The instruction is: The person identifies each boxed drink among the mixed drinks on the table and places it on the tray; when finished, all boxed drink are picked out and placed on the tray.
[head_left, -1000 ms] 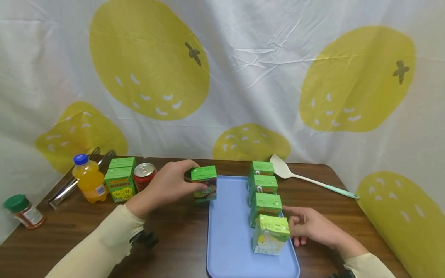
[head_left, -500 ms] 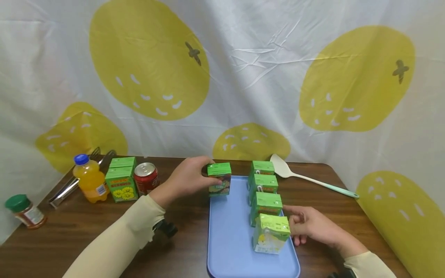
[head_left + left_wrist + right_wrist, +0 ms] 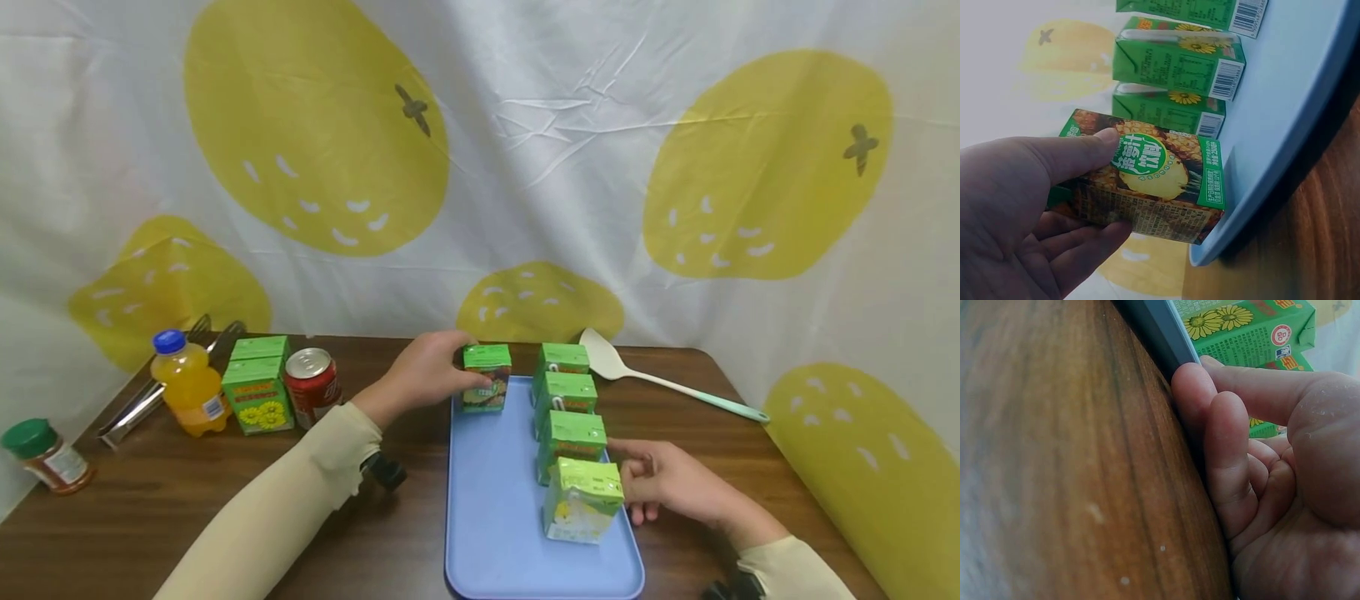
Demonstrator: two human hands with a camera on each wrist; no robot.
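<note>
My left hand (image 3: 427, 371) pinches a pineapple juice carton (image 3: 486, 379) between thumb and fingers. It stands at the far left corner of the blue tray (image 3: 495, 517); in the left wrist view the carton (image 3: 1160, 169) shows its pineapple picture, its base end close by the tray rim. Along the tray's right side runs a row of green drink cartons (image 3: 572, 437) with flower pictures, a yellow-green carton (image 3: 583, 500) nearest me. My right hand (image 3: 671, 483) grips the tray's right rim with curled fingers (image 3: 1229, 450), beside the front cartons.
On the left stand an orange drink bottle (image 3: 191, 387), two green cartons (image 3: 258, 396), a red can (image 3: 311, 383) and a green-capped jar (image 3: 48, 458). Metal tongs (image 3: 135, 417) lie behind the bottle. A white spatula (image 3: 652, 379) lies back right, before a hanging cloth (image 3: 540, 200).
My left hand has carried the pineapple juice carton rightward from beside the tray to its far left corner. The right hand stays at the tray rim.
</note>
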